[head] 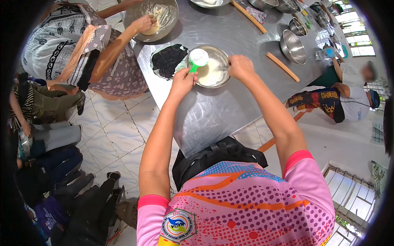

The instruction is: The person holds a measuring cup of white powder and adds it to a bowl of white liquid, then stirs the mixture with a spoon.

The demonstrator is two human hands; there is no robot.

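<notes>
My left hand (183,81) grips the handle of a green measuring cup (194,66), which is filled with white powder (199,57). The cup is over the left rim of a metal mixing bowl (212,85) that holds a pale, creamy mixture (211,73). At the bowl's right rim, my right hand (241,67) is closed around a utensil (224,67), blurred and largely hidden, its exact kind unclear. Just left of the bowl lies a black, crumpled sheet-like thing (167,61) on a clear plastic wrapping or dish.
The stainless steel table (212,120) has its near corner at my waist. A person's hand (144,24) works dough in a large bowl (172,18) at upper left. Wooden rolling pins (283,67) and metal bowls (292,47) stand right. People (354,101) are on both sides.
</notes>
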